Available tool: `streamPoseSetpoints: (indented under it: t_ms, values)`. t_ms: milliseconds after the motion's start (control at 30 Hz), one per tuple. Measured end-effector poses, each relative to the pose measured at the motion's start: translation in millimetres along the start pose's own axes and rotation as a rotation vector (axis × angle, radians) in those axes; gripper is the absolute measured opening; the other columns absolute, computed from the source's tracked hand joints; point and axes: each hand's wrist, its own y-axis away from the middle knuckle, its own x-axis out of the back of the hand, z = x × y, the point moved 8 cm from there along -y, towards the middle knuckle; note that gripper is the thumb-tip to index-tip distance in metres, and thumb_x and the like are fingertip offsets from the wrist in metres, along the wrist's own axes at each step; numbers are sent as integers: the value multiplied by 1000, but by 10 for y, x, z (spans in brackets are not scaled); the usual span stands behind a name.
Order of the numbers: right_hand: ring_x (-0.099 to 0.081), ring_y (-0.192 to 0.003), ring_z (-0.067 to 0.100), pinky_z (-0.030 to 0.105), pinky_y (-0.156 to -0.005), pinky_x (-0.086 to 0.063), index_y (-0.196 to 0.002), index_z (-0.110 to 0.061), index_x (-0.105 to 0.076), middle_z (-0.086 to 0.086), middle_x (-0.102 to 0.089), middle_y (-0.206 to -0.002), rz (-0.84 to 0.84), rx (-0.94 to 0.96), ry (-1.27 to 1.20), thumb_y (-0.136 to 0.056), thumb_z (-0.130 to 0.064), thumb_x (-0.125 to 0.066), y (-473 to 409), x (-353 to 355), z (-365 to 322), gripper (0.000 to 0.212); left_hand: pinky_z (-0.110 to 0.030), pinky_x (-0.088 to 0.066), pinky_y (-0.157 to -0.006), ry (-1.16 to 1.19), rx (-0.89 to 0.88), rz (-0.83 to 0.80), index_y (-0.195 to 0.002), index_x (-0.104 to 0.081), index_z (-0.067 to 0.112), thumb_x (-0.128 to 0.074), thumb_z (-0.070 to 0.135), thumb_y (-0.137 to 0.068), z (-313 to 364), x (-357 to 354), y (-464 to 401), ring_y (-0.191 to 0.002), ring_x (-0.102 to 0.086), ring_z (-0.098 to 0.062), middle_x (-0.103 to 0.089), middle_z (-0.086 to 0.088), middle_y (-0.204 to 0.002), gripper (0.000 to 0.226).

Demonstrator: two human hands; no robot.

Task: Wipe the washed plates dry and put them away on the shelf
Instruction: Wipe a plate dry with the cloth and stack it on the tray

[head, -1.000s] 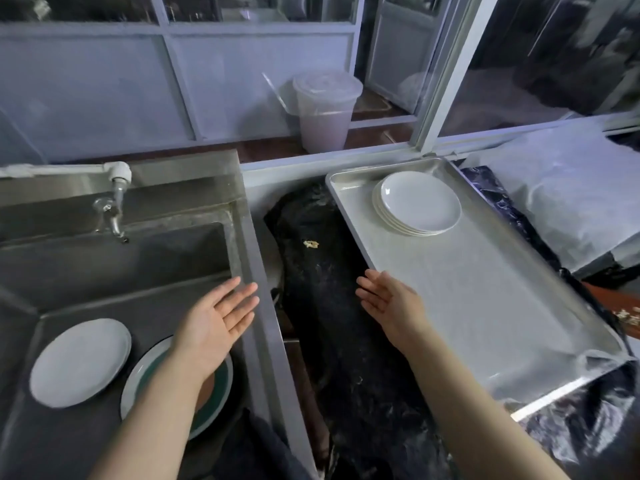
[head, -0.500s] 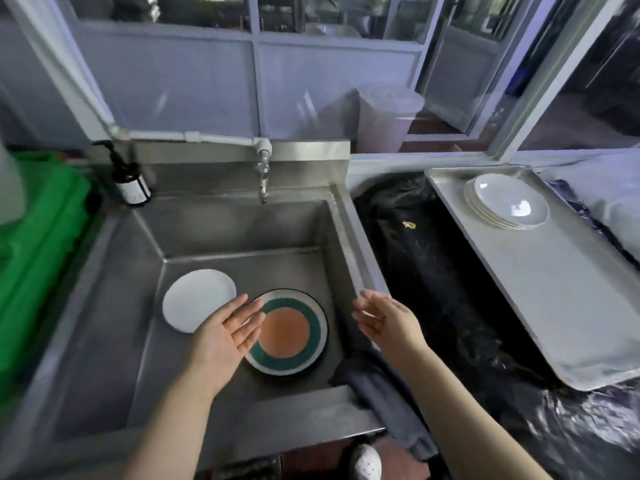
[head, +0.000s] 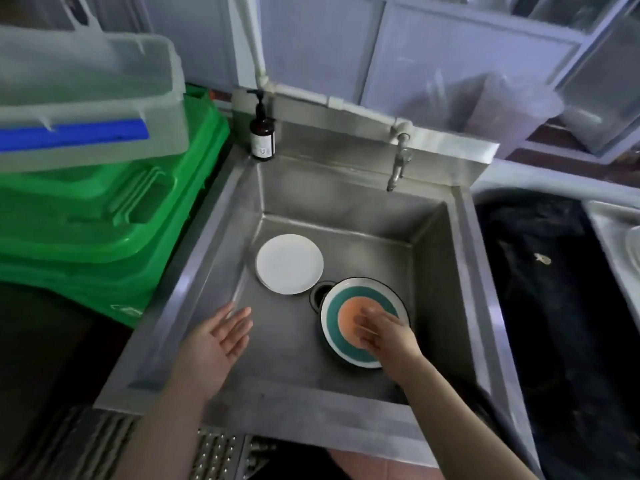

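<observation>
Reaching into the sink (head: 446, 258), we spread our right hand (head: 382, 332) over the colored plate (head: 363, 322) to lift it, grip unclear in blur, left hand (head: 221, 337) open, empty.

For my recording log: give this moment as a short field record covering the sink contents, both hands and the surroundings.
sink: steel, holds two plates
white plate: flat on sink floor, left of drain
banded plate: green ring, orange centre, partly over drain
right hand: over banded plate, blurred, contact unclear
left hand: open, palm up, holds nothing
soap bottle: upright at back left corner
tap: no water visible
green crates: stacked left of sink
</observation>
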Motion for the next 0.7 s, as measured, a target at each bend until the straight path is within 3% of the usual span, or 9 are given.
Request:
streamPoseSetpoints:
  t_ms: [67,133,200,300,400,500,600,700]
  values:
    - [-66,-79,24,35,-76,-55,-97,-12,-64,8,-73,-85,10,-63,26,-89,-17,-67,-208,-109,129,10,-32,-48,-78,14,-6,37,-104,-66,18,-42,21,-100,11,90,-88,-84,-72,-15,-76,-2,-98,25]
    - [-67,-68,20,27,-61,-56,-97,-11,-65,7,-73,-82,21,-135,63,-87,-15,-68,-430,-217,253,11,-31,-48,-77,57,7,87,-103,-65,18,-43,22,-100,24,180,-179,-81,-72,-15,-76,-1,-91,23]
    - [-66,-58,17,25,-56,-53,-96,-7,-65,6,-72,-74,28,-200,82,-86,-11,-68,-663,-332,359,11,-32,-47,-79,82,14,140,-108,-64,17,-40,23,-101,65,271,-257,-88,-69,-18,-76,-1,-89,25]
    - [-64,-67,21,26,-60,-51,-97,-4,-63,10,-68,-81,-24,-255,143,-88,-6,-64,-1022,-571,500,9,-35,-46,-80,52,21,188,-113,-63,18,-38,24,-101,116,413,-385,-98,-66,-20,-76,-2,-97,28]
    - [-62,-59,17,22,-49,-48,-96,-3,-62,12,-64,-80,-63,-311,176,-88,-2,-62,-1335,-858,616,8,-39,-45,-90,72,52,199,-118,-60,15,-32,24,-102,133,488,-510,-104,-65,-21,-73,-5,-109,34]
    - [-60,-53,14,18,-41,-47,-103,-1,-61,13,-62,-82,-71,-389,215,-90,-2,-59,-1630,-1137,755,13,-36,-47,-83,42,10,229,-115,-63,18,-37,24,-101,181,537,-585,-99,-70,-20,-74,-4,-107,30]
    - [-59,-43,14,18,-39,-46,-90,-2,-58,16,-60,-83,-28,-430,222,-95,-9,-57,-1933,-1301,888,8,-36,-48,-83,7,29,243,-114,-63,18,-38,23,-101,110,550,-647,-96,-71,-20,-74,-4,-106,28]
    - [-60,-55,22,24,-44,-49,-120,9,-51,35,-57,-102,-15,-444,174,-96,-15,-57,-2199,-1446,977,35,-34,-48,-80,-47,58,288,-112,-63,19,-36,21,-101,-3,608,-669,-89,-72,-18,-75,-3,-101,29]
